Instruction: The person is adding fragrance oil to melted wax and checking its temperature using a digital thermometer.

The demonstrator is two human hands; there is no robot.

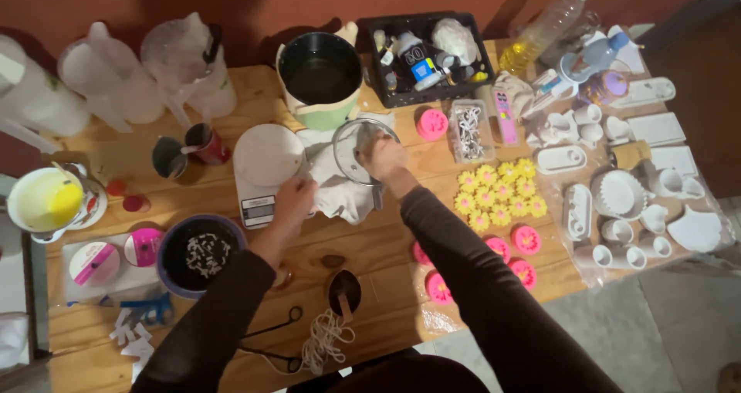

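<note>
1. Your right hand (384, 159) is closed on a clear glass bowl (363, 150), fingers reaching inside it, holding it tilted over the white cloth (340, 196) at the middle of the wooden table (386, 285). Your left hand (294, 201) presses down on that same cloth, just beside the white kitchen scale (265, 169); it grips nothing you could call a separate item.
2. Nearest you lie a bundle of white string (324, 343), a small brown cup (343, 291) and a dark bowl with white pieces (199, 254).
3. To your right sit pink round moulds (527, 239) and, beyond them, a cluster of yellow flower shapes (498, 194), with white ceramic-looking pieces (633, 208) further right.
4. Just past the bowl stands a pale green pot (320, 80) with a dark inside.
5. Farthest back, a black crate of small bottles (428, 57) and a plastic bottle of yellow liquid (544, 30) stand against the wall.
</note>
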